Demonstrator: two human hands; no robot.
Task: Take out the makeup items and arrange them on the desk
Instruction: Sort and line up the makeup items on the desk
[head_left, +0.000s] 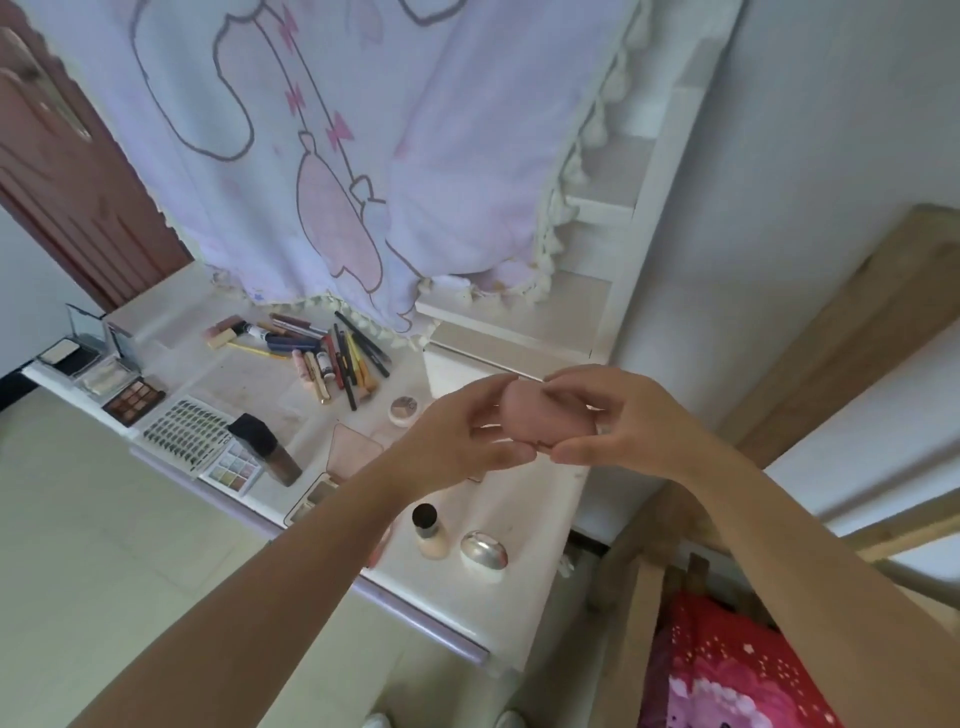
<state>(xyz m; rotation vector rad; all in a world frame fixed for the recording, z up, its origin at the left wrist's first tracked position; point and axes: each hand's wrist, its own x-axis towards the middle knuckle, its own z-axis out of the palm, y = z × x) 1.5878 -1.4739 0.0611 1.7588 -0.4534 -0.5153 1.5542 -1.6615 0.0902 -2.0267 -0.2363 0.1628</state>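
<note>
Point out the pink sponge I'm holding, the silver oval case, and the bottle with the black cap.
pink sponge (545, 415), head view, on its rounded middle between both hands.
silver oval case (483, 552), head view, on its shiny lid.
bottle with the black cap (429, 535), head view, on its pale body.

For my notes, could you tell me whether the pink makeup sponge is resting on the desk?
No, both hands hold the pink egg-shaped makeup sponge above the white desk.

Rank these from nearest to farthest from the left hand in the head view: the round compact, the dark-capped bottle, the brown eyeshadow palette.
Measured from the left hand:
1. Round compact, just to its left on the desk.
2. Dark-capped bottle, farther left, lying down.
3. Brown eyeshadow palette, near the desk's far left end.
</note>
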